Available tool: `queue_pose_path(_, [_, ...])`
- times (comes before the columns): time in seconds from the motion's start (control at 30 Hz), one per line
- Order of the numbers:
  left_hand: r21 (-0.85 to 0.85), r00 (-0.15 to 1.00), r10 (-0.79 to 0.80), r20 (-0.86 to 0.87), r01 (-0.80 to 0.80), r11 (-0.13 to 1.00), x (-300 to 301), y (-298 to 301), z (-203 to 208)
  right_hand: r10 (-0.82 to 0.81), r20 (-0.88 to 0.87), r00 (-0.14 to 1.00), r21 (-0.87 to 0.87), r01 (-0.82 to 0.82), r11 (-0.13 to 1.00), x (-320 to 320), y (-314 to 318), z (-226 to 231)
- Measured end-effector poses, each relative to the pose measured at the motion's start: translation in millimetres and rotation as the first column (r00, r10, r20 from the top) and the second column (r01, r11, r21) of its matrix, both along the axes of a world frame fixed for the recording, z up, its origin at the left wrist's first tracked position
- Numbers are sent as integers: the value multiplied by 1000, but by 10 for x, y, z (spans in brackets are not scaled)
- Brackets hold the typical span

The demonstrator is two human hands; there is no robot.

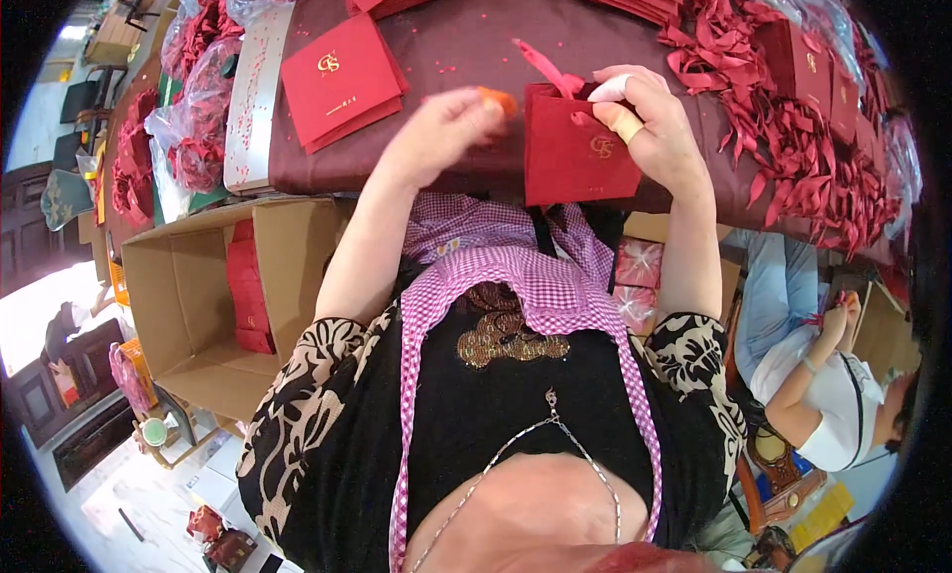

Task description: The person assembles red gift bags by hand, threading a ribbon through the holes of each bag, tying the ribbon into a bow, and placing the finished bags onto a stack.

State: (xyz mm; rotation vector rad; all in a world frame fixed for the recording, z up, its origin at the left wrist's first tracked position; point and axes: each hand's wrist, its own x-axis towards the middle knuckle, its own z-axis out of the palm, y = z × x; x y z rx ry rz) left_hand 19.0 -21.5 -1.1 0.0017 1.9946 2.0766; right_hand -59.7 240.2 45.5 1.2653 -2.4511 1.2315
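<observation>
My right hand (650, 122) grips the top edge of a small red paper gift bag (575, 162) with a gold emblem, held upright at the table's near edge. White and tan covers wrap some of its fingers. A red ribbon (540, 62) sticks up and leftward from the bag's top. To the left of the bag, apart from it, my left hand (446, 132) is slightly blurred, its fingers curled together. Something orange (499, 100) covers a fingertip there; whether the fingers hold anything is hidden.
Flat red bags (344, 80) are stacked on the dark red tablecloth (476, 38). A heap of red ribbons (793, 167) lies at the right. An open cardboard box (188, 305) with red bags inside stands lower left. Another person (823, 375) sits at the right.
</observation>
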Motion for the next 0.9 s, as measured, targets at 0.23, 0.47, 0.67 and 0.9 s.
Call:
queue_pose_path(0.23, [242, 997, 66, 43, -75, 967, 78, 393, -51, 5, 142, 990, -126, 13, 992, -73, -68, -3])
queue_pose_path(0.47, [169, 997, 71, -12, -68, 983, 124, 339, -75, 94, 549, 831, 110, -183, 977, -375, 209, -78])
queue_pose_path(0.67, [173, 999, -32, 0, 31, 984, 170, 280, -62, -34, 603, 797, -52, 81, 995, -403, 210, -223])
queue_pose_path(0.9, [260, 992, -69, 108, 38, 965, 188, 367, 88, -3, 399, 917, -15, 9, 1000, -311, 70, -200])
